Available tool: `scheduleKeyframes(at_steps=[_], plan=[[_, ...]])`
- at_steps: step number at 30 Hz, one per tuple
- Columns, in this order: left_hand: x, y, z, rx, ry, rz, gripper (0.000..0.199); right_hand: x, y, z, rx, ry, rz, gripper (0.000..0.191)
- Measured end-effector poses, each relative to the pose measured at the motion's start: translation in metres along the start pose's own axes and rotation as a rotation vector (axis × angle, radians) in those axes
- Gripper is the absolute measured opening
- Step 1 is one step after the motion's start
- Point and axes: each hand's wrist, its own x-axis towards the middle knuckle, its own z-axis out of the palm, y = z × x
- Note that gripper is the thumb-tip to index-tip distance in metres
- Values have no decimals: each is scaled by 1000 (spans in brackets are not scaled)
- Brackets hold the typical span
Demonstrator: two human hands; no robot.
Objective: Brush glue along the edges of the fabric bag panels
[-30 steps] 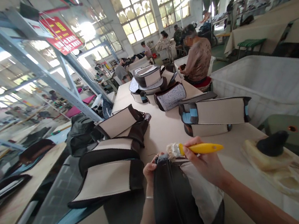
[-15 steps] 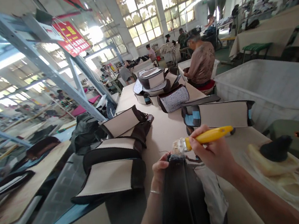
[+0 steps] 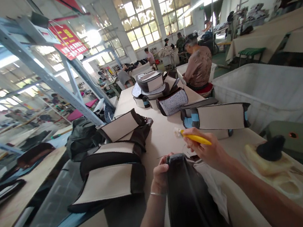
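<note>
My left hand [image 3: 160,174] is closed on the upper left edge of a black fabric bag piece [image 3: 185,197]. A long seam runs down that piece, and pale lining [image 3: 212,185] hangs out along its right side. In my right hand [image 3: 208,152] is a paintbrush [image 3: 198,139] with a yellow handle, gripped between thumb and fingers. The whitish bristles point left, above the bag piece and apart from it. My left fingertips are partly hidden behind the fabric.
Beige-and-black bag pieces [image 3: 105,182] lie along the table's [image 3: 162,133] left side; more [image 3: 219,117] lie on the right. A glue-stained container [image 3: 268,159] holds a black object [image 3: 271,148]. Beyond the right edge stand a white bin [image 3: 276,87] and green stool [image 3: 295,141]. A person [image 3: 197,62] sits farther back.
The paintbrush has lifted off the top edge of the bag piece, and its handle has swung to point down toward the right. My left hand keeps its hold. The view has shifted slightly.
</note>
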Motion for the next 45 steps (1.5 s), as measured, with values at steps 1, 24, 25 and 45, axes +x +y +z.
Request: scheduleKeyframes(at_steps=[1,24,25,45], plan=[[-1,1,-2,-22,8,25,37,-11,19,1,-13,2,53,20],[-6,83,-43,987,-211,-415,40,-142,149,35,83,343,492,35],[-6,83,-40,1172,-204,-475,43,-141,141,38,97,358,478,36],[64,-64,27,1232,-36,-75,24,-109,53,-50,-75,236,391,33]])
